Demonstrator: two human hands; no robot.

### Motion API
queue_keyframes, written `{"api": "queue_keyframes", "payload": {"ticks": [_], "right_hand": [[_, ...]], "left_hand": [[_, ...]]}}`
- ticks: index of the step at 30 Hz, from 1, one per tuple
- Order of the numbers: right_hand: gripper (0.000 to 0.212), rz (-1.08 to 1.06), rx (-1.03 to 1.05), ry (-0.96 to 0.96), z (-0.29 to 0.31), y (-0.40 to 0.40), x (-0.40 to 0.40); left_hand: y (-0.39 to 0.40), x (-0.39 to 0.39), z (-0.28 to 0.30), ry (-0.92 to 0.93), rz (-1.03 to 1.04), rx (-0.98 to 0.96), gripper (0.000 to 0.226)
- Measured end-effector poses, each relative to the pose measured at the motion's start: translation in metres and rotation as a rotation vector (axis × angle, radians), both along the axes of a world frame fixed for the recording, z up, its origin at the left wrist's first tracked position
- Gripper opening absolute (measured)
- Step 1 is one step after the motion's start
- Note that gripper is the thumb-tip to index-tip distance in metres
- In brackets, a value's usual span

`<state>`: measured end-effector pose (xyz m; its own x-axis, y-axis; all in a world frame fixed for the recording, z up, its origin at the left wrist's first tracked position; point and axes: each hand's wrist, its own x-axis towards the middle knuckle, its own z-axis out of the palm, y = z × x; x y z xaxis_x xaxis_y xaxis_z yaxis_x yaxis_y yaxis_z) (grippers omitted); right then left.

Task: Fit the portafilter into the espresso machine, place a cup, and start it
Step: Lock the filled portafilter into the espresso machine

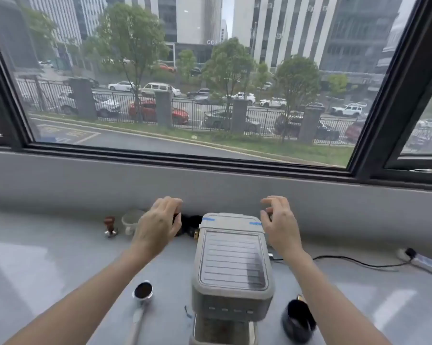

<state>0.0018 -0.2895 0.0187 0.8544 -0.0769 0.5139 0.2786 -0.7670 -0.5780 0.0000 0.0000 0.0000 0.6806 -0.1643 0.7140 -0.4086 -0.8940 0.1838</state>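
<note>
A grey espresso machine stands on the counter in the lower middle, seen from above, with a ribbed top tray and a row of buttons on its front edge. The portafilter, filled with dark coffee grounds, lies on the counter left of the machine, handle toward me. A dark cup sits to the machine's right, near the bottom edge. My left hand hovers above the counter left of the machine's back, fingers spread and empty. My right hand hovers at the machine's back right corner, fingers curled apart, holding nothing.
A wooden-handled tamper and a clear glass cup stand at the back left by the wall. Dark objects sit behind my left hand. A black cable runs to a power strip at the right. A large window rises behind.
</note>
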Motion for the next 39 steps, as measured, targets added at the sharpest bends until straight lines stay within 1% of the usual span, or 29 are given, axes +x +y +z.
{"api": "queue_keyframes", "payload": {"ticks": [2,4,6,8,9,11,13,15,16,19,21,23,24,27,29,37,39], "right_hand": [[0.02,-0.026,0.024,0.039,-0.019,0.003,-0.004],[0.019,-0.042,0.033,0.106,-0.044,0.005,-0.014],[0.02,-0.054,0.049,0.164,-0.067,0.006,-0.025],[0.021,-0.061,0.043,0.188,-0.078,0.007,-0.032],[0.022,-0.065,0.054,0.21,-0.082,0.008,-0.035],[0.028,-0.066,0.089,0.265,-0.086,0.01,-0.038],[0.035,-0.049,0.119,0.343,-0.087,0.013,-0.038],[0.04,-0.047,0.131,0.397,-0.09,0.017,-0.039],[0.042,-0.052,0.14,0.415,-0.091,0.017,-0.039],[0.043,-0.051,0.168,0.43,-0.092,0.017,-0.039],[0.042,-0.05,0.164,0.436,-0.091,0.018,-0.039],[0.041,-0.05,0.154,0.436,-0.091,0.019,-0.04],[0.041,-0.05,0.155,0.436,-0.091,0.019,-0.04],[0.04,-0.043,0.14,0.43,-0.091,0.018,-0.04],[0.036,-0.025,0.137,0.422,-0.089,0.018,-0.04],[0.033,0.002,0.188,0.416,-0.087,0.018,-0.044],[0.033,0.001,0.188,0.416,-0.087,0.018,-0.044]], "left_hand": [[0.0,-0.008,-0.026,0.06,0.025,0.003,0.023],[0.004,-0.024,-0.066,0.191,0.054,0.007,0.027],[0.013,-0.041,-0.107,0.31,0.107,0.002,0.027],[0.024,-0.058,-0.142,0.415,0.165,0.002,0.027],[0.031,-0.065,-0.16,0.471,0.193,0.027,0.029],[0.044,-0.079,-0.193,0.584,0.262,0.139,0.036],[0.061,-0.09,-0.227,0.694,0.353,0.167,0.043],[0.074,-0.099,-0.256,0.795,0.41,0.15,0.047],[0.079,-0.103,-0.269,0.839,0.422,0.11,0.048],[0.079,-0.113,-0.292,0.966,0.47,0.026,0.04],[0.073,-0.116,-0.29,1.018,0.502,-0.006,0.029],[0.068,-0.113,-0.283,1.014,0.527,0.002,0.021],[0.066,-0.11,-0.28,1.035,0.546,-0.027,0.019],[0.062,-0.105,-0.274,1.071,0.572,-0.212,0.011],[0.062,-0.106,-0.269,1.075,0.574,-0.272,0.009],[0.047,-0.15,-0.243,0.985,0.448,-0.229,0.009],[0.037,-0.164,-0.236,0.967,0.403,-0.244,0.008]]}}
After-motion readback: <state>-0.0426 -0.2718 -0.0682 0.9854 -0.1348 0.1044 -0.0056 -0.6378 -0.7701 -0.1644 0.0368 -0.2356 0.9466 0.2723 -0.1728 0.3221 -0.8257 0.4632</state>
